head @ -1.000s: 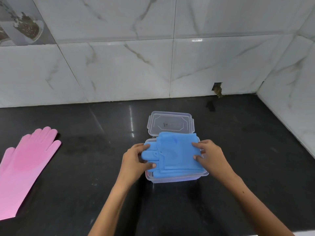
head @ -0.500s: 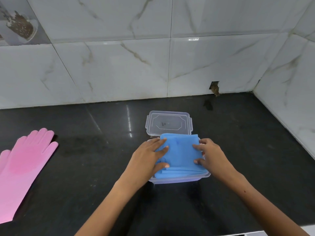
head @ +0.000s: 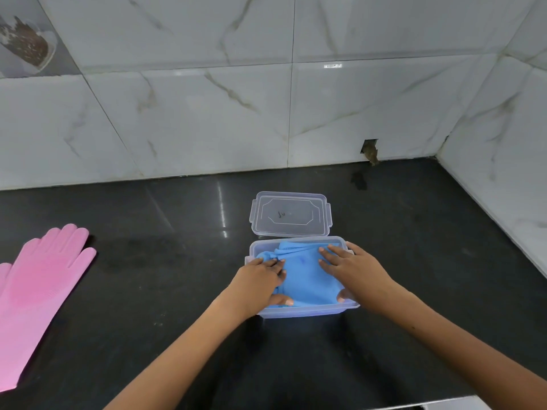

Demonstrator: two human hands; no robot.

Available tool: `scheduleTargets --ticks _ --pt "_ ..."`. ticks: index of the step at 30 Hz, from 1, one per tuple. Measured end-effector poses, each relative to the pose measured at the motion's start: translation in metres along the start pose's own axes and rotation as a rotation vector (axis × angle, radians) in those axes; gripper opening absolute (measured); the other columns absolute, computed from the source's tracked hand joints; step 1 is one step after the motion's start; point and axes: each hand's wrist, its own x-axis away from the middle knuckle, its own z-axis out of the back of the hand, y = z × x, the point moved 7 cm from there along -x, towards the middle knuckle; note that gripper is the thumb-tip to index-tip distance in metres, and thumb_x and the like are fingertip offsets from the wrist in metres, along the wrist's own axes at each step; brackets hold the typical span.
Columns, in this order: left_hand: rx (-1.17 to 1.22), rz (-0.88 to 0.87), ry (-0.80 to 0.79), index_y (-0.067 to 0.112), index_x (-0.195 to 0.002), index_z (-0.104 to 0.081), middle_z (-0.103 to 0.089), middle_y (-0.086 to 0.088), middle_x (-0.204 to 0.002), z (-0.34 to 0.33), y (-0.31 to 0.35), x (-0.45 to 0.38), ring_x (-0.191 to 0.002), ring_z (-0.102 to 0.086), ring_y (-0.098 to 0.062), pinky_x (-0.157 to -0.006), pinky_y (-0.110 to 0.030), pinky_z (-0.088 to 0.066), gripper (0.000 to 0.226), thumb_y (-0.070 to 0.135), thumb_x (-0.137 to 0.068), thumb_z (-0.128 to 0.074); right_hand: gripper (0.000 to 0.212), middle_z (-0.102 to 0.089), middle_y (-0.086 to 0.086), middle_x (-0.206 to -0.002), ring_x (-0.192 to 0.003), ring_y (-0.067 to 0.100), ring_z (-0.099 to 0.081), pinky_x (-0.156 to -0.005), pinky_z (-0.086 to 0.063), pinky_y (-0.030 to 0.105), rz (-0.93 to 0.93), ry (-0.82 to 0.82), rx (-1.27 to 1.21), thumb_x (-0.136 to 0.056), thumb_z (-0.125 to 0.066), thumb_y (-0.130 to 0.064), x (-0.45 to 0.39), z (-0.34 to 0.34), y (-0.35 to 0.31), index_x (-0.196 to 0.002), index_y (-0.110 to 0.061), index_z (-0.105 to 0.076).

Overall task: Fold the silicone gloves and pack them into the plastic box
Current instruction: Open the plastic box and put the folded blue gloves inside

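The folded blue silicone gloves (head: 305, 276) lie inside the clear plastic box (head: 299, 312) in the middle of the black counter. My left hand (head: 260, 284) presses on their left side, fingers bunched on the blue material and thumb at the near edge. My right hand (head: 352, 269) lies flat on their right side, thumb tucked at the near right corner. The box's clear lid (head: 290, 213) lies flat just behind the box. A pink silicone glove (head: 38, 291) lies spread out at the far left of the counter.
The black counter (head: 148, 291) meets white marble-tile walls at the back and on the right. A small hole (head: 370, 150) shows in the back wall near the corner. The counter's front edge shows at the bottom right.
The blue gloves have gone from resting on top of the box rim to sitting down inside it. Both hands have pushed down and spread over them.
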Motion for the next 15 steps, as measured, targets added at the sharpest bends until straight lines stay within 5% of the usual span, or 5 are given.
scheduleTargets --ticks 7,15 --pt "0.078 0.106 0.089 0.011 -0.13 -0.055 -0.06 -0.002 -0.134 0.006 -0.002 -0.01 -0.122 -0.054 -0.021 -0.099 -0.032 -0.042 0.058 0.05 -0.1 -0.026 0.08 -0.016 0.013 -0.159 -0.147 0.028 -0.014 -0.119 -0.006 0.047 0.011 -0.013 0.07 -0.087 -0.06 -0.042 -0.02 -0.003 -0.004 -0.148 -0.007 -0.023" --pt "0.036 0.131 -0.03 0.011 -0.121 -0.059 -0.063 -0.006 -0.123 -0.005 0.0 -0.024 -0.113 -0.058 -0.025 -0.097 -0.034 -0.046 0.048 0.042 -0.084 -0.065 0.075 -0.023 0.012 -0.157 -0.145 0.028 -0.022 -0.118 -0.017 0.043 0.009 -0.011 0.093 -0.084 -0.069 -0.025 -0.034 -0.011 -0.002 -0.146 -0.006 -0.03"
